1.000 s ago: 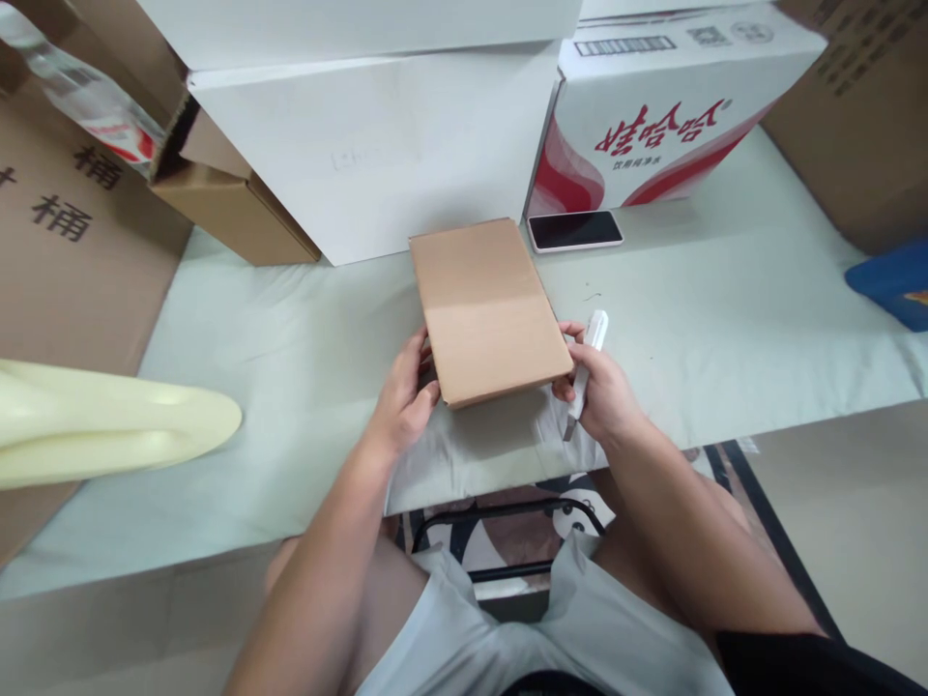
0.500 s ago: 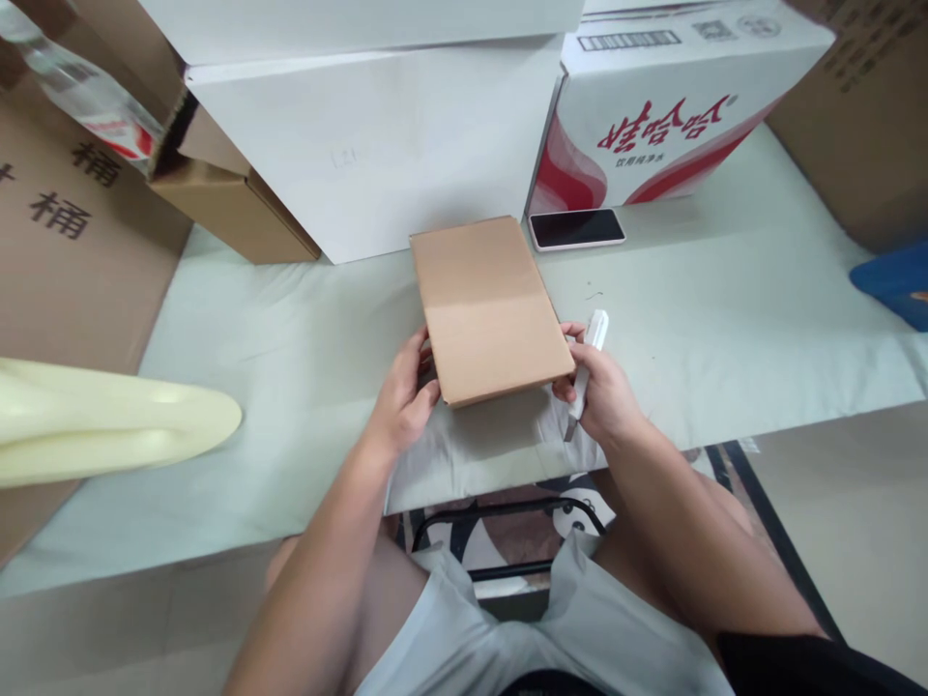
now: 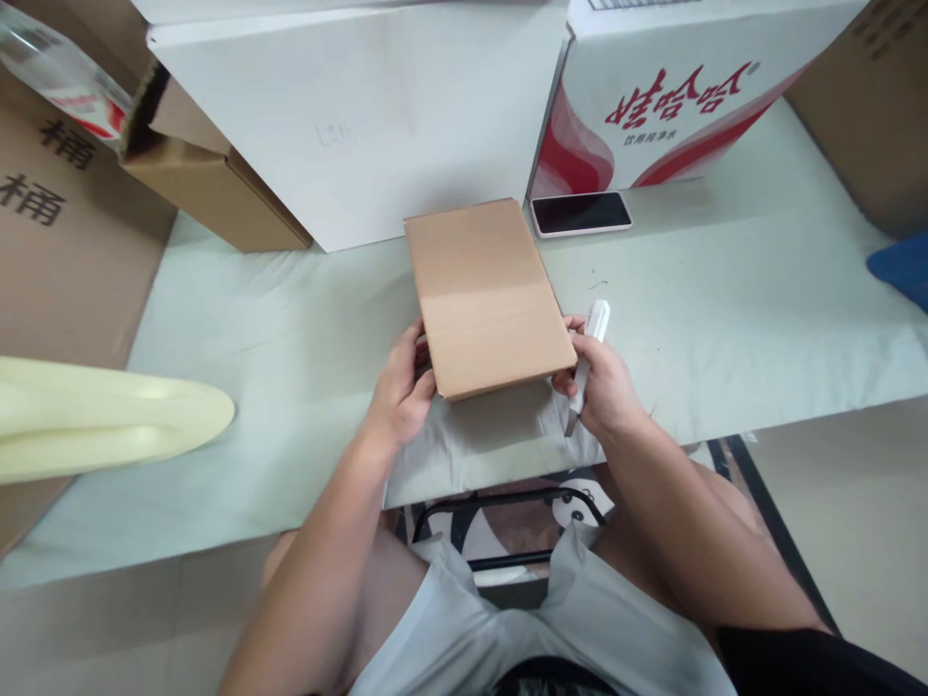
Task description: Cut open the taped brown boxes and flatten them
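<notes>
A flat brown cardboard box (image 3: pixel 484 290) lies on the pale cloth-covered table (image 3: pixel 290 329), its near end raised a little. My left hand (image 3: pixel 400 391) grips the box's near left corner, fingers tucked under the edge. My right hand (image 3: pixel 600 385) is closed round a slim white cutter (image 3: pixel 589 350) and rests against the box's near right corner.
A phone (image 3: pixel 581 213) lies face up behind the box. A large white carton (image 3: pixel 348 106) and a red-and-white printed carton (image 3: pixel 674 97) stand at the back. Brown cartons (image 3: pixel 210 184) fill the left. A cream plastic object (image 3: pixel 108 420) juts in from the left. A blue item (image 3: pixel 903 266) sits far right.
The view has tilted slightly, so everything sits a little lower and closer. Both hands keep the same hold on the box and cutter.
</notes>
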Demonstrator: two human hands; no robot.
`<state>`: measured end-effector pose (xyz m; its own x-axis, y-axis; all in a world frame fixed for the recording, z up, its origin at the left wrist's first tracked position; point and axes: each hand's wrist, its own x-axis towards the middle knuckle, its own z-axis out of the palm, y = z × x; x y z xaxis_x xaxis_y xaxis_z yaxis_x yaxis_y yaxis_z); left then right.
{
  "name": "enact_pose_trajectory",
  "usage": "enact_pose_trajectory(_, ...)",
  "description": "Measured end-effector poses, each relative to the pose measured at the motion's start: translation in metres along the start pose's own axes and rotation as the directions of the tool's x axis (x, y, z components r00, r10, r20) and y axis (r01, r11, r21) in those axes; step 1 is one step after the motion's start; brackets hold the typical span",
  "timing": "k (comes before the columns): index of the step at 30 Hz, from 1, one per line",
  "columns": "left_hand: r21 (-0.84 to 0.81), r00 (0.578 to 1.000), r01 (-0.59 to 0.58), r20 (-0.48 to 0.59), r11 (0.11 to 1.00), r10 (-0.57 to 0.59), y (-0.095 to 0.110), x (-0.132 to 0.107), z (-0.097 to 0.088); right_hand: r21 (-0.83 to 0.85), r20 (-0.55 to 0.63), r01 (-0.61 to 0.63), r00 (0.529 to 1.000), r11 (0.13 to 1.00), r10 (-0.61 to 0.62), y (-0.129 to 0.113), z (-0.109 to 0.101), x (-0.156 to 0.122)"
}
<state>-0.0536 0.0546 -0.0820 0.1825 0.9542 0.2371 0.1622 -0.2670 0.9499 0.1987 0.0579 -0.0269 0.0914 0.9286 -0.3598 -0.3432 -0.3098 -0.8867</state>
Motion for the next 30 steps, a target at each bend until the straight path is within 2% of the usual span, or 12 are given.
enact_pose_trajectory(15,0.005,1.0,-0.011,0.007,1.0,0.011,0.008,0.004,0.0,0.022,0.013,-0.006,1.0,1.0,0.005,0.001,0.004,-0.001)
enact_pose_trajectory(23,-0.024,1.0,0.024,0.016,0.999,-0.024,0.023,0.009,0.005,0.018,0.028,-0.02,0.999,1.0,0.019,0.004,0.004,-0.001)
enact_pose_trajectory(30,0.087,0.997,0.033,-0.07,0.996,-0.027,0.015,0.006,0.002,0.059,0.002,-0.029,1.0,0.998,0.029,0.002,0.014,-0.003)
